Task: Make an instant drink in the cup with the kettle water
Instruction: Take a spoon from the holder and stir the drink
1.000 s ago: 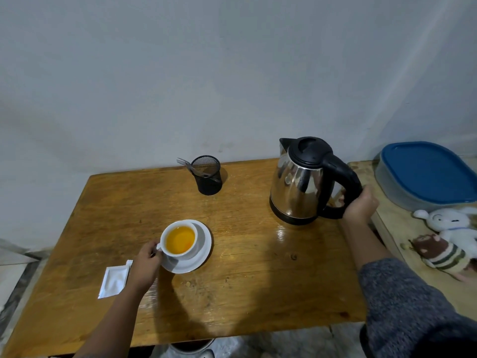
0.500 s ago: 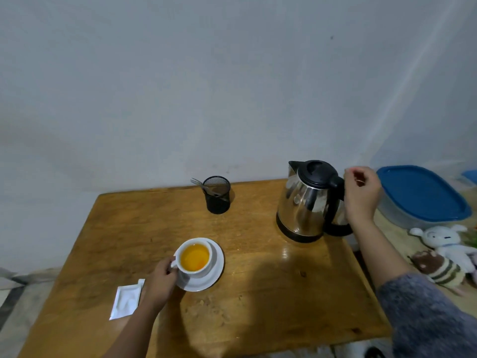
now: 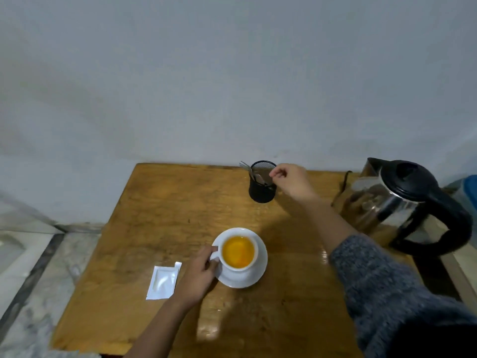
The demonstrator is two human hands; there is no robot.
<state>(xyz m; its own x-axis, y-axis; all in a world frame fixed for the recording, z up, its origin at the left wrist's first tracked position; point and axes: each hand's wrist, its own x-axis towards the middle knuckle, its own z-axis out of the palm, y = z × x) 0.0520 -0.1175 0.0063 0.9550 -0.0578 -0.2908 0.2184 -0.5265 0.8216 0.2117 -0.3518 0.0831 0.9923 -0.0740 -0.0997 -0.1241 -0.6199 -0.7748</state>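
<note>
A white cup (image 3: 239,272) full of orange drink stands on a white saucer (image 3: 261,264) near the middle of the wooden table (image 3: 160,215). My left hand (image 3: 198,275) grips the cup's handle from the left. The steel kettle (image 3: 387,200) with its black lid and handle stands at the right, untouched. My right hand (image 3: 291,182) hovers at the right rim of a black mesh holder (image 3: 260,195) with cutlery (image 3: 249,169) in it. Its thumb and forefinger are pinched together. Whether they hold a utensil is unclear.
A torn white sachet (image 3: 164,281) lies flat on the table left of my left hand. The table's back edge meets a pale wall. A blue-lidded container (image 3: 471,187) shows at the right frame edge. Marble floor (image 3: 31,267) lies beyond the table's left edge.
My right hand let go of the kettle handle and moved left to the black mesh holder. My left hand stayed on the cup. The view shifted left.
</note>
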